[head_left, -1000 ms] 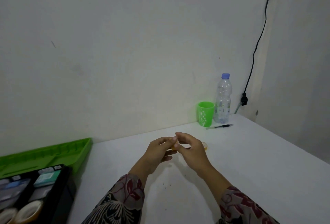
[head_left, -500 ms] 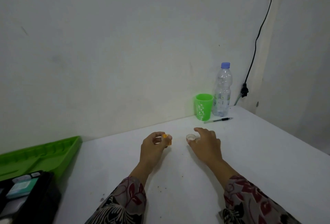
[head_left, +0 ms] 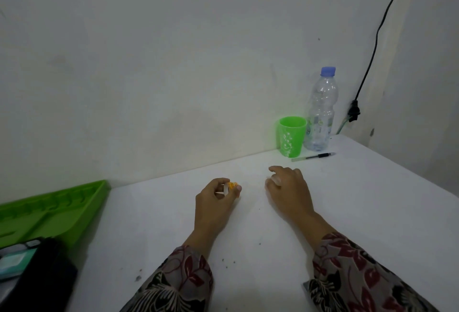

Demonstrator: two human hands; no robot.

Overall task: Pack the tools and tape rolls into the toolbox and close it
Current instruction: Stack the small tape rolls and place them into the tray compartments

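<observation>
My left hand [head_left: 216, 200] pinches a small yellow and white tape roll [head_left: 231, 185] between thumb and fingertips, just above the white table [head_left: 360, 212]. A short way to the right, my right hand [head_left: 288, 187] lies on the table with its fingers curled over a small white roll [head_left: 275, 180], mostly hidden under them. The toolbox stands open at the far left: its green lid [head_left: 49, 210] lies back toward the wall. Its black base [head_left: 47, 274] is cut off by the frame's corner and holds a teal packet [head_left: 15, 260].
A green cup [head_left: 291, 136], a clear water bottle [head_left: 321, 110] with a blue cap and a pen [head_left: 314, 156] sit at the back right by the wall. A black cable [head_left: 372, 46] hangs down to a plug. The table's right edge runs diagonally.
My hands, joined at one roll a second ago, have drawn apart, each keeping one small roll. The view has swung right, so less of the toolbox shows.
</observation>
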